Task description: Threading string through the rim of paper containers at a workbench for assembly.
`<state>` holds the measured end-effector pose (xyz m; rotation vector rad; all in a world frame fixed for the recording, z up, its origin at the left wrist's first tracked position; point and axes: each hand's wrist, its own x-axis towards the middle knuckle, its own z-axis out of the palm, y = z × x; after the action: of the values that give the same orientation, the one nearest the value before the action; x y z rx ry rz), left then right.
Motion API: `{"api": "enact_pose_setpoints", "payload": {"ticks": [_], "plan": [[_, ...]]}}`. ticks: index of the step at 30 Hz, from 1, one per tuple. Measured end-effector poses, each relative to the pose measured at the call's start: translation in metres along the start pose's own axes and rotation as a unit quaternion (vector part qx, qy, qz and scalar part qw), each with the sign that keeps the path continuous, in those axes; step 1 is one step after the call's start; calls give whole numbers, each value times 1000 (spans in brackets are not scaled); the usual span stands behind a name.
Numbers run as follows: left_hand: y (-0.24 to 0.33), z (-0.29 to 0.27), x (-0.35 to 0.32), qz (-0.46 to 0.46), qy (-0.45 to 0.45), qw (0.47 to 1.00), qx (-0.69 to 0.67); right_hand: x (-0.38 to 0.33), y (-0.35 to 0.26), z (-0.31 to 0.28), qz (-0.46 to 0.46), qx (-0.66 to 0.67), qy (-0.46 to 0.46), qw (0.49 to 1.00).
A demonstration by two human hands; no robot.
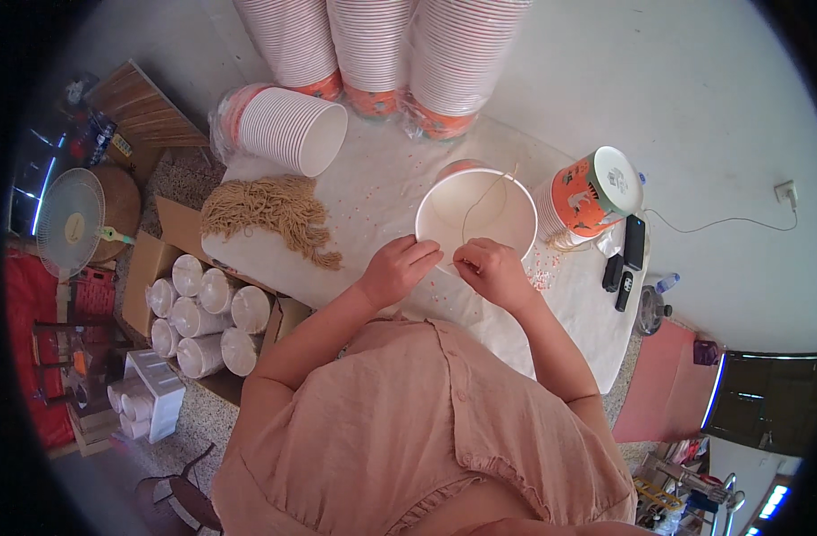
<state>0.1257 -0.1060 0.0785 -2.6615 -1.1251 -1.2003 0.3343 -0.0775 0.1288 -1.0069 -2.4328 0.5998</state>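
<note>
A white paper bucket (438,206) stands on the table in front of me, its mouth facing up toward me. My left hand (401,270) is closed at the near left of its rim, fingertips together on the edge. Just to the right, my right hand (496,272) pinches a thin tan string (482,195) at the near rim. From those fingers the string runs in a loose curve across the bucket's mouth and over the far right rim. A bundle of tan strings (270,213) lies to the left on the table.
Tall stacks of nested paper buckets (373,54) rise at the back. A wrapped stack (288,129) lies on its side at left. An orange and green upside-down stack (587,192) stands right, near small black devices (634,241). A carton (150,268) of wrapped stacks sits below left.
</note>
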Motion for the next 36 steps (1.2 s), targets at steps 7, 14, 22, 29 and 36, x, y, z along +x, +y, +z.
{"api": "enact_pose_setpoints", "payload": {"ticks": [7, 14, 22, 29, 36], "plan": [[2, -3, 3, 6, -12, 1000, 4, -1, 1, 3, 3, -4, -6, 1000], [0, -2, 5, -2, -42, 999, -27, 0, 2, 3, 15, 16, -31, 999], [-9, 10, 2, -127, -80, 978, -144, -3, 2, -2, 85, 164, -122, 975], [-7, 19, 9, -179, -61, 967, -172, -8, 18, 27, 52, 58, -18, 997], [-5, 30, -6, -303, -19, 920, -246, -6, 24, 36, 65, 55, 55, 995]]}}
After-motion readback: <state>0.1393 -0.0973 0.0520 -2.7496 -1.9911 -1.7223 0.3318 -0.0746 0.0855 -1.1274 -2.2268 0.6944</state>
